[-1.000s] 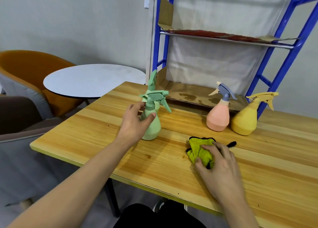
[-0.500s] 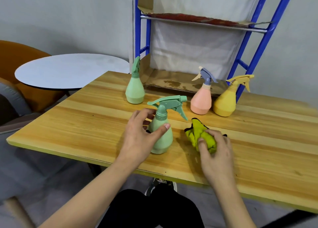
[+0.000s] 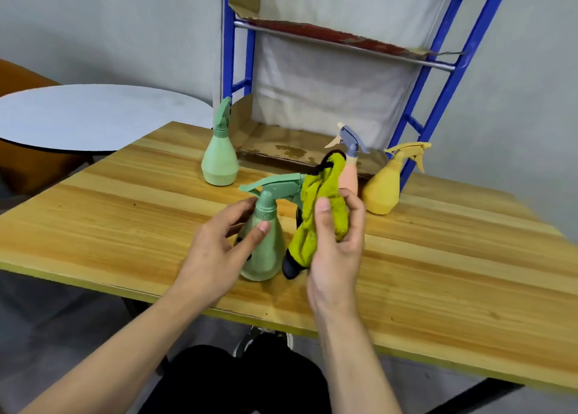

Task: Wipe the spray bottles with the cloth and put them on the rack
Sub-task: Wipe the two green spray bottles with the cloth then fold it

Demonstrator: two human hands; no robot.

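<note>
The near green bottle [image 3: 264,241] has been drawn from the far left part of the table [image 3: 438,273] toward the near edge, where it now stands upright just in front of the person. It is gripped by the left hand [image 3: 215,254], the thumb laid across its front below the neck and the fingers curled behind it. The cloth [image 3: 319,213], which a second ago lay bunched on the table under the right hand [image 3: 336,248], has been lifted clear of the wood and brought up beside the bottle. It is held bunched between the thumb and curled fingers, its upper end reaching past the trigger and its dark lower edge hanging just beside the bottle's base.

From this it is judged that the fetching is done and the wiping of the first bottle is about to begin; whether the cloth is already touching the bottle cannot be told.

A second green bottle [image 3: 220,160] is left standing at the far side, by the left post of the rack [image 3: 450,79]. The pink bottle [image 3: 349,169], partly hidden by the cloth, and the yellow bottle [image 3: 386,185] stand to the right, in front of the rack. No bottle has yet been set on the rack.
</note>
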